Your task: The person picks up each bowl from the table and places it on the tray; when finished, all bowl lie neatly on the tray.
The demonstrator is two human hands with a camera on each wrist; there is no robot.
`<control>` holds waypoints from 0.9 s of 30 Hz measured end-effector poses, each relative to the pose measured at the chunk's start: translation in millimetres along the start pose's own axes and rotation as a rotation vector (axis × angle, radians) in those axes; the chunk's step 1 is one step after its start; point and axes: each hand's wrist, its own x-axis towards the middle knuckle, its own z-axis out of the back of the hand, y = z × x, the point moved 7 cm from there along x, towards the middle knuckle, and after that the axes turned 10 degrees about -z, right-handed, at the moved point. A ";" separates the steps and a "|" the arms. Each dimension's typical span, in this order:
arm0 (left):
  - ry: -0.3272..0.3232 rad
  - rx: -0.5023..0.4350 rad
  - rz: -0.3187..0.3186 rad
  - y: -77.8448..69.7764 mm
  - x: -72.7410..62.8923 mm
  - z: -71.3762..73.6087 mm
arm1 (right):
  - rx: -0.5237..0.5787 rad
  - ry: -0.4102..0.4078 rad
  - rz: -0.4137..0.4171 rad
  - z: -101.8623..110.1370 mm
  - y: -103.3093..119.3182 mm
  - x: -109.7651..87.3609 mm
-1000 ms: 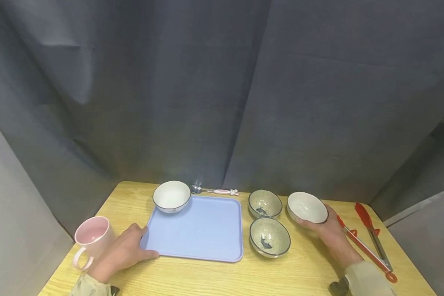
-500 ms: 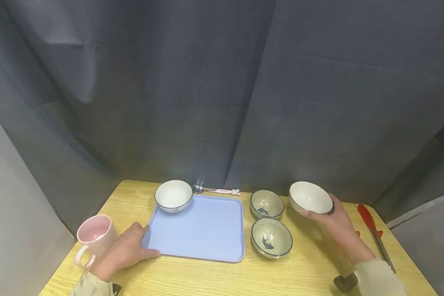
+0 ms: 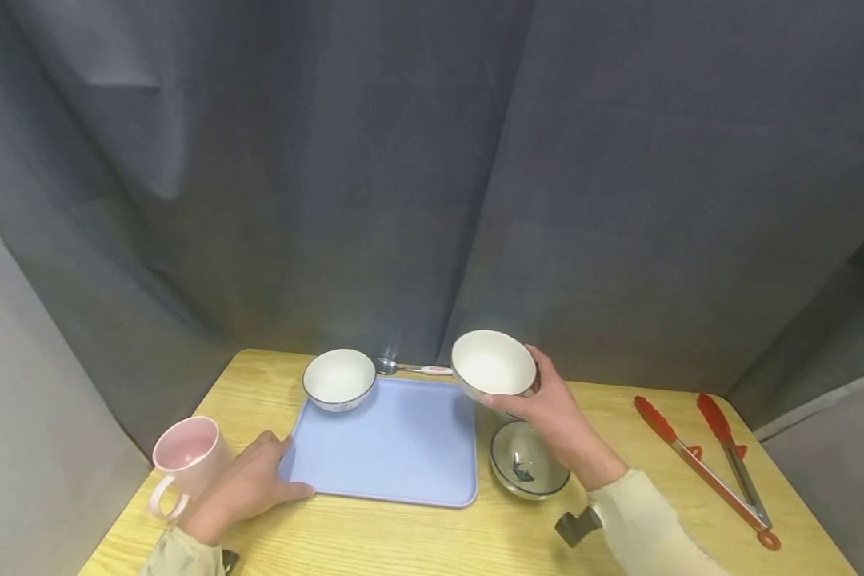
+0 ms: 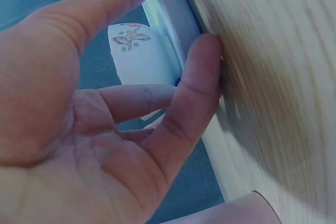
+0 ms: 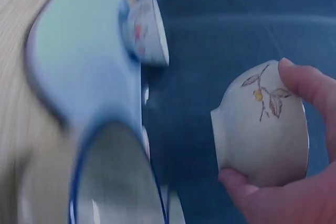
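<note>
In the head view my right hand (image 3: 558,408) holds a white bowl (image 3: 493,364) by its right side, raised above the table. The right wrist view shows a brown leaf sprig on the bowl's outer wall (image 5: 262,124), with thumb and fingers gripping it at rim and base. Below it stands a speckled bowl (image 3: 529,464) with a dark fish drawn inside; the second speckled bowl is almost wholly hidden behind the held one. My left hand (image 3: 248,488) rests at the near-left corner of the blue tray (image 3: 389,456), thumb along the front edge, fingers by the left side.
Another white bowl (image 3: 340,382) sits at the tray's back-left corner. A pink mug (image 3: 190,456) stands left of my left hand. Behind the tray lies a spoon (image 3: 410,368). Red-tipped tongs (image 3: 720,472) lie spread at the right. A dark curtain (image 3: 374,176) hangs behind the table.
My right hand has lifted the white bowl and carried it left, from beside the speckled bowls to over the back one. The tongs have come back into full view. My left hand keeps its place.
</note>
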 end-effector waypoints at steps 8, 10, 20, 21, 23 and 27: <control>-0.007 0.011 -0.020 -3.8 0.8 -2.5 | 0.113 -0.035 0.000 -72.4 5.3 3.0; -0.010 0.013 -0.027 -4.6 0.9 -2.6 | 0.129 -0.055 0.015 -86.7 5.8 2.3; -0.013 0.028 -0.029 -2.8 -1.6 -0.7 | 0.152 -0.248 0.060 -134.1 -6.4 16.4; -0.013 0.028 -0.029 -2.7 -1.6 -0.7 | 0.153 -0.268 0.062 -136.7 -8.0 18.6; -0.013 0.026 -0.028 -2.8 -1.4 -0.7 | 0.156 -0.293 0.063 -142.0 -12.1 23.2; -0.007 0.027 -0.020 -2.3 -0.2 -2.8 | 0.188 -0.307 0.077 -149.2 -19.9 29.7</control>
